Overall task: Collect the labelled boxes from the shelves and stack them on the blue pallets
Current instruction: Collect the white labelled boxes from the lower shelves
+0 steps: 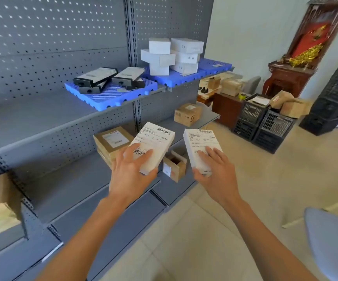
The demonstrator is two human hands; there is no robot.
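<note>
- Your left hand (pixel 132 169) grips a white labelled box (pixel 153 146) from above, fingers spread across its barcode label and thumb curled under its near corner.
- Your right hand (pixel 214 169) grips a second white labelled box (pixel 201 148) the same way, fingers flat on the label and thumb wrapped round the near end.
- Both boxes are held in the air in front of the grey shelving unit (pixel 62 126), below and nearer to you than its upper shelf; they are just beside each other but apart.
- On that upper shelf lies a blue pallet (pixel 107 96) carrying a few flat black-and-white boxes (pixel 108 79), some tilted on one another.
- To the right on the same shelf, a second blue pallet (pixel 186 77) bears a loose stack of plain white boxes (pixel 172 55).
- On the shelf below the pallets, behind your left hand, sits a stack of brown labelled parcels (pixel 111 142); a brown carton (pixel 187 114) stands farther right.
- A small open cardboard box (pixel 174 166) shows between your two hands, lower on the shelving.
- Beyond the shelving's right end, black plastic crates (pixel 265 124) stand on the tiled floor (pixel 214 230).
</note>
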